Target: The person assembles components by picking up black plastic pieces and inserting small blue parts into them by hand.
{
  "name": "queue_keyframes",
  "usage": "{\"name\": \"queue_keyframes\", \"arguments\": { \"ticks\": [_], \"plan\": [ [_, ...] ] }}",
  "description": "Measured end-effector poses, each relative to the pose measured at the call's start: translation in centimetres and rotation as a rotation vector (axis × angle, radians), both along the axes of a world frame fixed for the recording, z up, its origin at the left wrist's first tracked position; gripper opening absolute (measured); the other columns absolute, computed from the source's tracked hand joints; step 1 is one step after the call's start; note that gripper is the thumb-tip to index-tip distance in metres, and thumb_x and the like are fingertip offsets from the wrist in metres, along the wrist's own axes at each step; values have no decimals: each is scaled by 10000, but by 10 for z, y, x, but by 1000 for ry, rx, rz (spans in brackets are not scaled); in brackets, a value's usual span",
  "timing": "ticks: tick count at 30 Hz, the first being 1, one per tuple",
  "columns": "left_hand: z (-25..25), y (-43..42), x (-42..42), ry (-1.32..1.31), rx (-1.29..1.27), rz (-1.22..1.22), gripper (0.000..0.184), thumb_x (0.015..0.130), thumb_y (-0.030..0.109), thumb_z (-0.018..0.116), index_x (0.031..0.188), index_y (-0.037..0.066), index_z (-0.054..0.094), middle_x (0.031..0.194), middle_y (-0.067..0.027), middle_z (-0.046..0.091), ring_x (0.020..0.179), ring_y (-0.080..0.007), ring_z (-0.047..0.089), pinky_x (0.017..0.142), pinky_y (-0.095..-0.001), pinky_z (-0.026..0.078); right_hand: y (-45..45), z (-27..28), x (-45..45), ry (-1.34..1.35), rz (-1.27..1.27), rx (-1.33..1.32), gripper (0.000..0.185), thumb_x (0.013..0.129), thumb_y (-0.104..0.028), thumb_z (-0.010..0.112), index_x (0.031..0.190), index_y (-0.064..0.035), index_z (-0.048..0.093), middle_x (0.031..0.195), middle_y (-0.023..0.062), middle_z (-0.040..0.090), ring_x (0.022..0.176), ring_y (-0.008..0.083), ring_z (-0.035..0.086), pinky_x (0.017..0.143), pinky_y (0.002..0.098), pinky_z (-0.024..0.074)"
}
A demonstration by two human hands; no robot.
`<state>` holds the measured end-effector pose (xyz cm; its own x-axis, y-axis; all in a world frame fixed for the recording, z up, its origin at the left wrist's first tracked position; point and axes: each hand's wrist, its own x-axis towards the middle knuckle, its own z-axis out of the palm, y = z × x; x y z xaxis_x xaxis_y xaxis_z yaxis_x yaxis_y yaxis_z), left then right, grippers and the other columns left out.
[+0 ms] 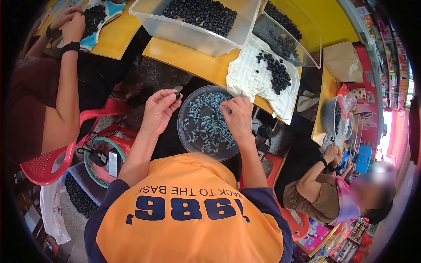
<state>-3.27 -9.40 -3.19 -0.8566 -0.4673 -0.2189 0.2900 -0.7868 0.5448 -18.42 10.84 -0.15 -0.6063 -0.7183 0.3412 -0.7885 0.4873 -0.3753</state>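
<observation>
Holds a small black part (pixel 177 95) pinched between the thumb and fingertips of the left hand (pixel 158 111), just off the far left rim of a round clear basin (pixel 222 155), set low in front of the orange shirt (pixel 188 232). Inside that basin, a loose scatter of small blue-grey pieces (pixel 215 126), lying at all angles, with no shared long axis. Holds the right hand (pixel 240 117) over the far right part of the basin, fingers bent and tips drawn close together, pointing left toward the pieces. Too small there to make out any piece between those tips, or to tell touching from hovering just above. From the left grip, to the right and nearer the body: the scatter, with the right hand clearly closer to it. From the black part to the right fingertips, a line across the far side of the basin, rightward and slightly bodyward. Too much covered by the left fingertips to read a long axis on the black part. Beyond the basin, on the yellow table (pixel 184 58), a white cloth (pixel 240 70) bearing black rings (pixel 280 79), just past the right hand; left of that, a large clear bin (pixel 188 33) holding more.
</observation>
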Motion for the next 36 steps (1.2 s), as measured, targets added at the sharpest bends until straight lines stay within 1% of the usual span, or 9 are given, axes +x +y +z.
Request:
{"name": "queue_keyframes", "arguments": {
  "ticks": [4, 13, 17, 19, 20, 22, 25, 29, 36],
  "plan": [
    [1, 2, 4, 1, 11, -17, 131, 865, -2, 627, 991, 5, 662, 939, -120, 685, 858, -171, 666, 791, -285, 554, -5, -8, 4, 17, -32, 137, 90, 698, -116, 740, 782, -111, 709, 788, 17, 589, 855, 233, 527, 782, 381, 386],
    [4, 10, 3, 9, -24, -75, 131, 869, 1, 625, 995, -6, 661, 934, -122, 689, 822, -166, 666, 766, -276, 550, -13, -7, 5, -24, -67, 265, 102, 696, -142, 728, 789, -105, 713, 826, 35, 612, 883, 253, 542, 811, 393, 387],
    [13, 24, -1, -27, 11, -121, 156, 871, 7, 623, 1023, -13, 653, 928, -130, 689, 804, -159, 664, 753, -264, 546, -5, 10, 11, -84, -49, 134, 90, 715, -110, 716, 802, -85, 712, 836, 56, 642, 838, 231, 583, 783, 365, 435],
    [20, 35, -5, -65, 28, -147, 161, 872, 9, 624, 1028, -12, 655, 927, -127, 689, 801, -158, 664, 751, -261, 546, -1, 26, 16, -556, -89, -127, 101, 727, -66, 710, 827, -53, 704, 847, 67, 674, 764, 165, 610, 715, 296, 479],
    [23, 40, -8, -102, 43, -173, 166, 872, 11, 625, 1033, -12, 656, 925, -124, 690, 798, -156, 663, 749, -258, 545, 1, 32, 18, -556, -89, -130, 101, 727, -66, 710, 827, -53, 704, 847, 67, 674, 764, 165, 610, 715, 296, 479],
    [28, 48, -13, -150, 30, -192, 169, 871, 17, 629, 1035, -10, 661, 922, -113, 690, 794, -150, 661, 747, -253, 544, 4, 43, 22, -701, -72, -271, 138, 722, -45, 705, 855, -19, 678, 875, 83, 688, 685, 149, 603, 661, 266, 495],
    [34, 57, -18, -186, 72, -255, 167, 862, 25, 647, 1025, -9, 664, 908, -102, 689, 784, -144, 660, 735, -247, 547, 3, 56, 27, -698, -51, -299, 142, 721, -36, 709, 859, -23, 677, 842, 69, 680, 679, 123, 584, 642, 247, 480],
    [37, 64, -20, -199, 42, -256, 171, 855, 26, 658, 1022, -7, 666, 897, -91, 689, 777, -138, 660, 724, -240, 547, 2, 61, 33, -648, -3, -312, 138, 723, -46, 716, 853, -26, 677, 816, 64, 677, 690, 130, 592, 633, 258, 482],
    [34, 70, -18, -243, -76, -220, 168, 844, 31, 675, 1009, -5, 675, 880, -72, 689, 761, -120, 653, 706, -223, 538, 5, 60, 34, -502, 78, -295, 127, 730, -67, 738, 839, -36, 681, 814, 74, 671, 760, 224, 624, 698, 314, 487]
  ]
}}
